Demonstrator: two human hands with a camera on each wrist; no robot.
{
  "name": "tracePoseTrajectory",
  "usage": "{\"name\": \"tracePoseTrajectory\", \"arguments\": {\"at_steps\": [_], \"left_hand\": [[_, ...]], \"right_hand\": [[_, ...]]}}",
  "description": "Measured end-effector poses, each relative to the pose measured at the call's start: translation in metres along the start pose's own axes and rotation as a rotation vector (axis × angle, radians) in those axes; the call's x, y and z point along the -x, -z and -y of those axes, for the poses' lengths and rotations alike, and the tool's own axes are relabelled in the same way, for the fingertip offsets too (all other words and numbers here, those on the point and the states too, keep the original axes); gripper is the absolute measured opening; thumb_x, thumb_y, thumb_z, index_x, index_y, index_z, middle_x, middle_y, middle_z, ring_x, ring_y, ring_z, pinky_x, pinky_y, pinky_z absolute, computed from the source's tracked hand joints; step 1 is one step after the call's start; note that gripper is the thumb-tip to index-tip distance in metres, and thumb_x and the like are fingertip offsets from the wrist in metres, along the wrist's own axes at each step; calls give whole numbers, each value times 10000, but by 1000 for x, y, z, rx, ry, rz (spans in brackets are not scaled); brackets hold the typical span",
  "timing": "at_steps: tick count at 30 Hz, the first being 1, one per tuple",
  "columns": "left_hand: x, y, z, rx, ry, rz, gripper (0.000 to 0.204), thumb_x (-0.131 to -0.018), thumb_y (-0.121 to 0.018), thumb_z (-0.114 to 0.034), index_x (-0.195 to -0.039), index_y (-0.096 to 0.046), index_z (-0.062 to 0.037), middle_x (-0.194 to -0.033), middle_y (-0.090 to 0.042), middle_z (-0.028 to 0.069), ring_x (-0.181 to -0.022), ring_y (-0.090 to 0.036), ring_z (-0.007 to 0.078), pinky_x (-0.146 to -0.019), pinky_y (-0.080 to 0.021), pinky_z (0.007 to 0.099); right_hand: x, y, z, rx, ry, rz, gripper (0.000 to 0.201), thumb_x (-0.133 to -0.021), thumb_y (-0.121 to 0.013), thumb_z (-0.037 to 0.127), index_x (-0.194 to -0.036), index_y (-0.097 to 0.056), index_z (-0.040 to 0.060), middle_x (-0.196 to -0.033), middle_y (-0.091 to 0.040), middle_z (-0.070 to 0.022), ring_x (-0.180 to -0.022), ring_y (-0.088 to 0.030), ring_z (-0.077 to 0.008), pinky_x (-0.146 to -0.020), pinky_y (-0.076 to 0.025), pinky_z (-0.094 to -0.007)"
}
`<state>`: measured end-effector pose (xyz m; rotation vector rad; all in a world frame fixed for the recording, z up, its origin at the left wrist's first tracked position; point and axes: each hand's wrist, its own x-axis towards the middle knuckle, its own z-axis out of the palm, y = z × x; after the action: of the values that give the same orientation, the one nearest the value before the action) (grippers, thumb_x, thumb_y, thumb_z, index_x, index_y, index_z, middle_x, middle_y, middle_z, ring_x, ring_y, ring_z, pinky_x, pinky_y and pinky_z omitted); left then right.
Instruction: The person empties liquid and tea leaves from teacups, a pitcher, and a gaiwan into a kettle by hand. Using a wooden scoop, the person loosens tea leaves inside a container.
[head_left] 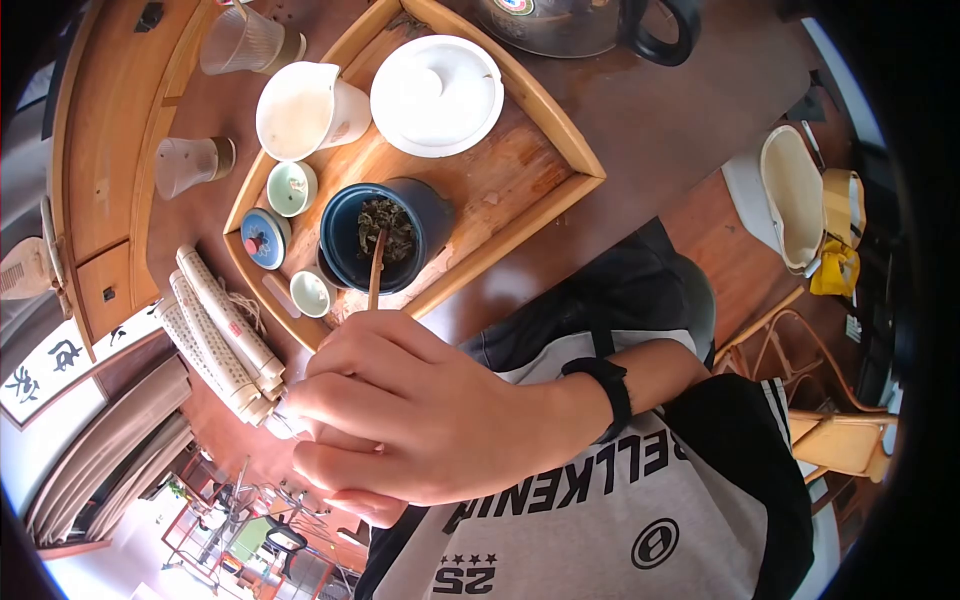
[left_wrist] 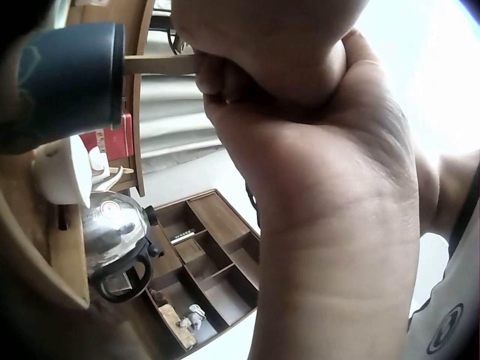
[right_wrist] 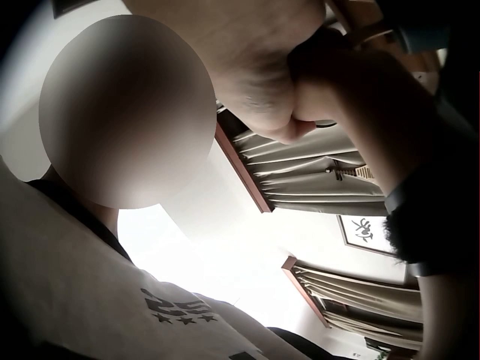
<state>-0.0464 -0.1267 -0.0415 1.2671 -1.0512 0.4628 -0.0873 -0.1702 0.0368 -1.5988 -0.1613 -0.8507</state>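
My two hands come together low over the tray's near edge, the right hand (head_left: 400, 400) over the left. The right hand grips a thin wooden stick (head_left: 377, 270), whose far end reaches into the tea leaves (head_left: 386, 228) inside a dark blue cup (head_left: 430, 215). In the left wrist view the stick (left_wrist: 157, 64) runs from the cup (left_wrist: 75, 79) to fingers tucked between the pressed-together hands. The left hand (head_left: 372, 507) shows only fingertips below the right in the head view; I cannot tell whether it grips the stick too.
On the wooden tray (head_left: 550, 215) stand a white lidded bowl (head_left: 437, 95), a white pitcher (head_left: 345, 110), small pale green cups (head_left: 308, 190) and a blue lid (head_left: 258, 228) with a red knob. Bamboo scrolls (head_left: 225, 325), ribbed glasses (head_left: 185, 165) and a kettle (head_left: 560, 25) surround it.
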Motion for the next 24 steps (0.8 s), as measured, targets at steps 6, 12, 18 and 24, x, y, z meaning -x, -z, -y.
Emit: {"name": "tracePoseTrajectory", "arguments": {"at_steps": [6,12,18,24], "left_hand": [[0,-2,3,6,-4,18,633,-960,-318,-582,-613,-429,-64,-529,-348,29,-503,-376,184,-504,-217,319],[4,0,9,2,22,36,633,-959,-315,-586,-616,-429,-65,-530,-348,29,-507,-377,185,-507,-219,320],[9,2,15,-5,51,48,634,-958,-313,-589,-619,-430,-66,-531,-348,29,-511,-378,186,-511,-220,321],[11,9,18,-24,70,61,635,-957,-310,-592,-622,-431,-67,-532,-348,29,-514,-379,187,-515,-221,322]], "right_hand": [[-1,-2,-8,16,8,-34,271,-660,-712,193,-854,-560,81,-952,-511,-60,-872,-558,-245,-777,-463,-403],[-6,3,-15,-7,-31,-3,212,-679,-672,203,-802,-575,61,-917,-480,-70,-939,-517,-252,-884,-429,-404],[-6,2,-24,-6,-59,-14,209,-672,-681,193,-792,-567,66,-914,-480,-63,-935,-519,-248,-868,-428,-400],[-4,3,-29,-30,-68,-3,221,-670,-688,183,-812,-568,64,-901,-479,-53,-914,-520,-239,-861,-429,-389]]}}
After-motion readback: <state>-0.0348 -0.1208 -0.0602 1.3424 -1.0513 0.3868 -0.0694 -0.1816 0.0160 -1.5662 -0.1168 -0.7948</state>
